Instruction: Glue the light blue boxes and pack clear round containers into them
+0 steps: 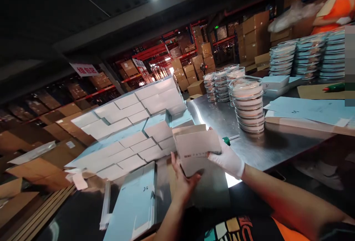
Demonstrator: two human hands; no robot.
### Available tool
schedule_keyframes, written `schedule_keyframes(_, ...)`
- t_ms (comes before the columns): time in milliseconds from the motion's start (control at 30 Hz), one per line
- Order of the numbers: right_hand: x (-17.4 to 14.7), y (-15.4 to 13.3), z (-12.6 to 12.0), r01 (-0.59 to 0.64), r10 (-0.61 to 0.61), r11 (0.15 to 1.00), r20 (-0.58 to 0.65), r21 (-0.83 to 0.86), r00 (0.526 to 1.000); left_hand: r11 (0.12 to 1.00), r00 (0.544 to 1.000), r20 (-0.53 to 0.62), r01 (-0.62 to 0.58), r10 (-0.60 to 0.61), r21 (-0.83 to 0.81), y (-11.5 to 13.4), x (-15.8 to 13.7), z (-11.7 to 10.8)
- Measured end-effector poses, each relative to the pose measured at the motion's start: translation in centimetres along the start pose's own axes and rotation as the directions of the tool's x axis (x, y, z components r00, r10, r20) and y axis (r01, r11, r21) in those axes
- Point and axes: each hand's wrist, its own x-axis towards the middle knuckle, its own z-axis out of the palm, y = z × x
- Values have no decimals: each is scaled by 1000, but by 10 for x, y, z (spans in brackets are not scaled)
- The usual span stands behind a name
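Note:
Both hands are on a white box [198,146] with a raised flap, tilted in front of my body. My left hand [183,183], bare, grips its lower left part, with the thumb across the near face and the fingers at the side. My right hand [229,159], in a white glove, pinches the right end of the box. Small print runs along the near panel. A stack of closed white and pale blue boxes [133,148] rises just beyond my left hand. Flat light blue cartons [133,200] lie to its left.
Stacked clear round containers [247,104] stand on the metal table [222,119]. A green-handled tool [227,140] lies near my right hand. More flat blue sheets [313,109] are at right. A person in an orange vest [338,9] works behind. Brown cartons [52,163] crowd the left.

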Motion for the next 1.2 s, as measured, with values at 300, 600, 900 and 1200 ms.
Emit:
schedule_keyframes(300, 9, -11, 0, 34, -21, 995, 141, -94, 990, 995, 984, -156, -93, 87, -31, 21, 7, -22)
schedule_keyframes(600, 10, -12, 15, 3, -35, 986, -191, -166, 981, 926, 921, -98, -375, 376, 33, 19, -18, -29)
schedule_keyframes(900, 36, 40, -69, -367, 258, 740, -265, -563, 929, 961, 920, -281, -251, 273, 113, 41, 0, -64)
schedule_keyframes(1200, 8, 60, -95, -527, 409, 720, -339, -451, 848, 985, 967, -255, -43, -2, -170, 54, 8, -57)
